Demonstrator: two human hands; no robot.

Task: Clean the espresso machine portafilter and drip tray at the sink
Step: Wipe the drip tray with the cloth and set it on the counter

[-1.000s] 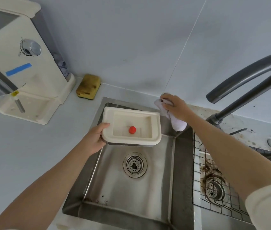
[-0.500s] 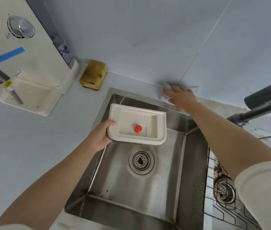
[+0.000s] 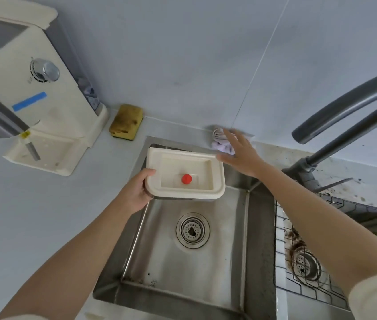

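My left hand [image 3: 136, 192] grips the left edge of a cream drip tray [image 3: 217, 183], holding it level over the back of the steel sink [image 3: 136, 239]. A small red float [image 3: 186, 179] stands in the tray's well. My right hand [image 3: 240, 155] hovers with fingers spread just past the tray's right corner, holding nothing. A crumpled white cloth [image 3: 221, 142] lies on the counter ledge against the wall, right behind that hand. The cream espresso machine [image 3: 28, 93] stands at the left with its base bay bare. No portafilter is in view.
A yellow sponge [image 3: 126, 121] sits by the wall next to the machine. A dark faucet [image 3: 344, 116] arches over from the right. A second basin [image 3: 303, 262] with a wire rack and coffee stains lies at right. The drain [image 3: 192, 230] is in the sink's middle.
My right hand carried the cloth to the ledge by the wall, let go of it and now draws back open. The tray stays held over the sink.
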